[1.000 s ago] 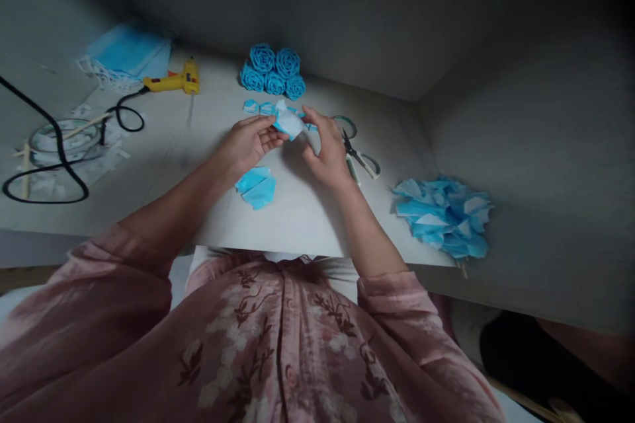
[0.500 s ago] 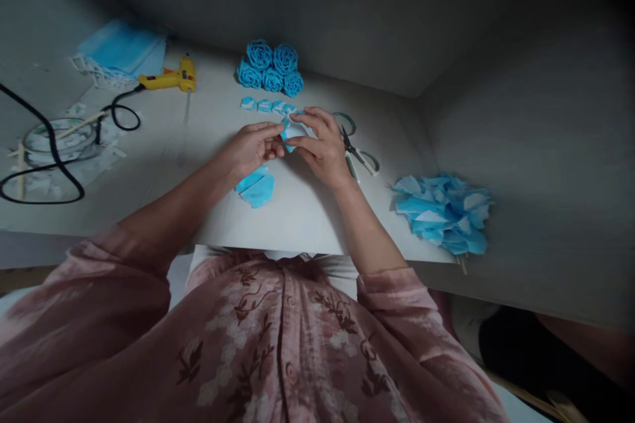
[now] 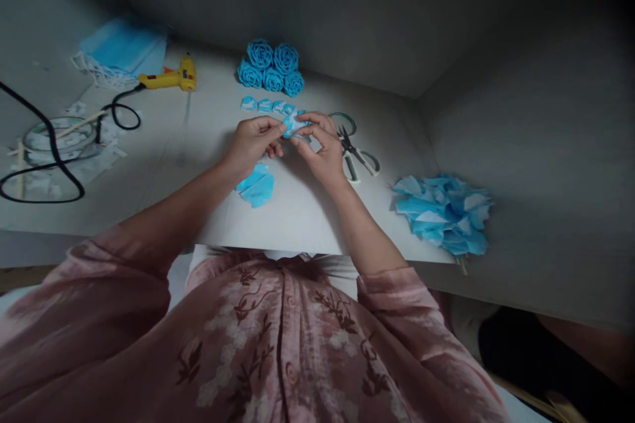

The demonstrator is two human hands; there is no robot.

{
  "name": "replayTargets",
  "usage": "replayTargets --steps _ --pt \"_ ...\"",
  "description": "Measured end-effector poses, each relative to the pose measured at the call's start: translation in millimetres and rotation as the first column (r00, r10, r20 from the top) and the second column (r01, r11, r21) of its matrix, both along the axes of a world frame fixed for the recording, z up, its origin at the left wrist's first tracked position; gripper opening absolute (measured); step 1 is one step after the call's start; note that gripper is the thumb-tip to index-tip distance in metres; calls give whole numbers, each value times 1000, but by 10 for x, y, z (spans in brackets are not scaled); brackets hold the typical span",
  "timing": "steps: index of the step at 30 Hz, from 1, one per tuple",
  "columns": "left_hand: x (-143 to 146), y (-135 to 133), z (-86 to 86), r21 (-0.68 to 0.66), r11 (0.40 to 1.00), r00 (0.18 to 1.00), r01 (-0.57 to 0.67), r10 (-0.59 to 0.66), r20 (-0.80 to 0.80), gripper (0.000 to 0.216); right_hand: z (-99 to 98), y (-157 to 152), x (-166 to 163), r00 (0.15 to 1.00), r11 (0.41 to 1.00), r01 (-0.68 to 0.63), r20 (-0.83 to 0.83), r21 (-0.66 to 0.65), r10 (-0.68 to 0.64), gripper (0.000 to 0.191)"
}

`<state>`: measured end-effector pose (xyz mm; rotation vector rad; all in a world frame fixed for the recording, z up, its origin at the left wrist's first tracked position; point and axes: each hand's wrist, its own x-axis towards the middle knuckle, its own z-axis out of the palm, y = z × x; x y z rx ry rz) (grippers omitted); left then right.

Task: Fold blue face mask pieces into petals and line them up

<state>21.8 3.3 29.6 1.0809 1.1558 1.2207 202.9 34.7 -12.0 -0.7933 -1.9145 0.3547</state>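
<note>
The left hand (image 3: 251,145) and the right hand (image 3: 325,153) are pinching a small folded blue piece (image 3: 294,124) over the table (image 3: 297,218). Scissors (image 3: 358,157) are lying just right of that piece, blue roses (image 3: 272,69) are sitting beyond it, and flat blue cutouts (image 3: 255,186) are resting on its near side.

One folded blue piece (image 3: 294,124) pinched in the fingers (image 3: 317,135) of two hands, left hand (image 3: 251,144) and right hand (image 3: 327,157). Five rolled blue roses (image 3: 272,67) beyond the fingers. Four small folded pieces (image 3: 264,105) in a row just past them. Two flat blue cuts (image 3: 255,186) nearer than the fingers, by the left wrist. One pair of scissors (image 3: 350,148) just right. One glue gun (image 3: 171,79), one glass bowl (image 3: 59,139) far left. Heap of blue scraps (image 3: 444,211) far right: too many to count.
</note>
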Motion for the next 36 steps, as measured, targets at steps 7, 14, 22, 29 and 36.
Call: replayTargets --steps 7,14,22,29,36 --pt "-5 -2 -1 28 999 998 33 -31 -48 20 -9 6 -8 994 990 -2 -108 -140 -14 40" --pt "5 -17 16 24 999 999 29 -28 -21 18 -97 20 -59 972 941 -97 -234 -323 19 47" --pt "10 -33 35 18 999 999 38 -38 -20 19 -175 87 -72 976 912 -117 -214 -392 33 65" --pt "23 -31 16 32 998 999 47 -46 -26 18 -227 121 -44 982 926 -104 -184 -364 39 64" --pt "13 -45 21 39 997 997 65 -63 -45 18 -231 121 -36 988 924 -100 -150 -370 47 60"
